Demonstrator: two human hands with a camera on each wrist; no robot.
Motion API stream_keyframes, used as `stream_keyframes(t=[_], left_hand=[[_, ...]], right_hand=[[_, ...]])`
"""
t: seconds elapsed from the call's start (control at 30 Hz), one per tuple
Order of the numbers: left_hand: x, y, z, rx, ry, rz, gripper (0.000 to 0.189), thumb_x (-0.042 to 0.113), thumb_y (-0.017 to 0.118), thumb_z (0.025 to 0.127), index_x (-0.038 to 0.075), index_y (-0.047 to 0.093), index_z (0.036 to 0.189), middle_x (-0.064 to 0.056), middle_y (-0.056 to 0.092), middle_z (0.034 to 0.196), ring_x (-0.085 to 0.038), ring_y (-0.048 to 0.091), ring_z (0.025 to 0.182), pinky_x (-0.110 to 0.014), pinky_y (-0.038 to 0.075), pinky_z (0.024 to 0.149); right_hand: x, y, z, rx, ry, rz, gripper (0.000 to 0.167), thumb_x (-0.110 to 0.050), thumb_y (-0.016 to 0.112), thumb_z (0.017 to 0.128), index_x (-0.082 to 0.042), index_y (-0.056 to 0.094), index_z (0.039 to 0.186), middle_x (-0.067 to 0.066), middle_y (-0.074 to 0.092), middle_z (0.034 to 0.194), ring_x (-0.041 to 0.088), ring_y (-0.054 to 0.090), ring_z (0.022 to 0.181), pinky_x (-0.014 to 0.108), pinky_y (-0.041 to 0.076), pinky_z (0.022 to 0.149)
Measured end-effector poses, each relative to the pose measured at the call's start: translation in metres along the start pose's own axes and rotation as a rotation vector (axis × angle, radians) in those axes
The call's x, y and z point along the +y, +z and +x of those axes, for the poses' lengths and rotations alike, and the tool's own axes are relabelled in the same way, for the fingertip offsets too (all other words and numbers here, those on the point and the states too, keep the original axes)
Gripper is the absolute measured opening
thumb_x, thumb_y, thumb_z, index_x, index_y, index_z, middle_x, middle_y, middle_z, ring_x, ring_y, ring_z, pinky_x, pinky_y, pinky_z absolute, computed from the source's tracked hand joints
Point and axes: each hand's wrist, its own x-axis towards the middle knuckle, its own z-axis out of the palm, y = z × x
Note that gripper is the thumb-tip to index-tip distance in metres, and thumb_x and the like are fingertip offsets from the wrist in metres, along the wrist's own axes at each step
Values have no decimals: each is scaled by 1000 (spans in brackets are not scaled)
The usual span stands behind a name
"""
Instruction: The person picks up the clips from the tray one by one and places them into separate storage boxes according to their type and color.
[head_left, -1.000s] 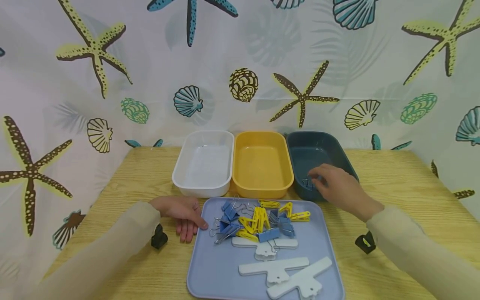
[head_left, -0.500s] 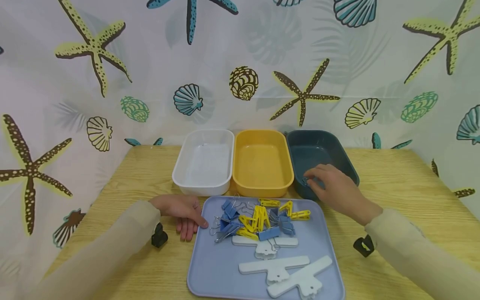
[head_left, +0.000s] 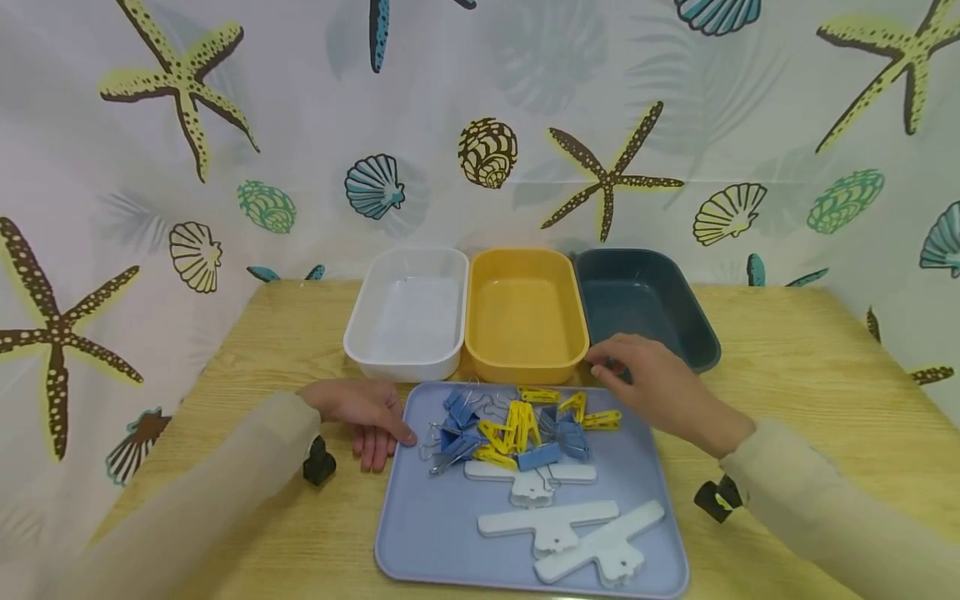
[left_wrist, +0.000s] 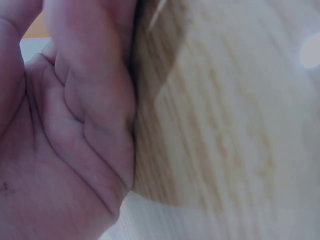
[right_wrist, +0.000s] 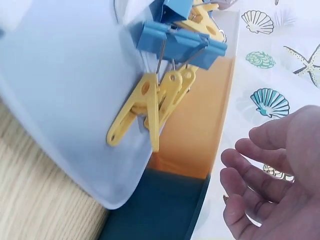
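My right hand (head_left: 645, 375) hovers over the front edge of the dark teal bin (head_left: 633, 304), near the tray's far right corner. Its fingers are loosely bent with nothing between them in the right wrist view. My left hand (head_left: 363, 417) rests on the table at the left side of the lavender tray (head_left: 427, 533), its thumb touching the rim. On the tray, blue binder clips (head_left: 538, 456) and yellow clothespins (head_left: 538, 395) lie in a mixed heap toward the back. White bag clips (head_left: 600, 546) lie nearer the front. The front of the dark bin's inside is hidden behind my right hand.
A white bin (head_left: 408, 312) and a yellow bin (head_left: 525, 317) stand to the left of the dark one, side by side behind the tray. The wooden table (head_left: 787, 358) reaches back to a curtain (head_left: 420, 100) printed with shells and starfish.
My right hand has moved left and toward me, from over the dark bin to its front edge. The wire-handled clip at its fingertips is out of sight now. My left hand stays put.
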Motion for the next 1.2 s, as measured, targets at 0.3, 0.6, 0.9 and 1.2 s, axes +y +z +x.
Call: stream_keyframes(t=[0.3, 0.6, 0.9, 1.2], left_hand=[[-1, -1, 1, -14, 2, -6, 41, 41, 69, 85, 1, 70, 75, -16, 74, 73, -18, 71, 57, -19, 50, 44], [-2, -2, 2, -22, 4, -13, 42, 41, 69, 85, 1, 70, 76, -16, 74, 73, -19, 71, 57, -20, 50, 45], [-1, -2, 1, -27, 4, -16, 41, 40, 68, 86, 1, 70, 75, -15, 74, 72, -17, 71, 56, -20, 50, 44], [0, -1, 0, -25, -4, -16, 40, 39, 68, 87, 1, 70, 75, -15, 74, 72, -15, 70, 55, -19, 50, 44]], right_hand=[[-14, 4, 1, -63, 16, 38, 20, -15, 62, 94, -8, 69, 111, 0, 68, 99, 12, 58, 85, 37, 54, 78], [-25, 9, 2, -122, 12, 47, 21, -17, 66, 91, -11, 69, 111, -3, 66, 97, 16, 58, 87, 35, 52, 80], [-30, 16, 4, -191, 4, 62, 21, -18, 66, 91, -12, 69, 111, -4, 67, 101, 16, 60, 92, 34, 52, 82], [-33, 23, 5, -241, 29, 72, 25, -21, 68, 90, -15, 68, 114, -3, 68, 107, 15, 61, 96, 35, 54, 85]])
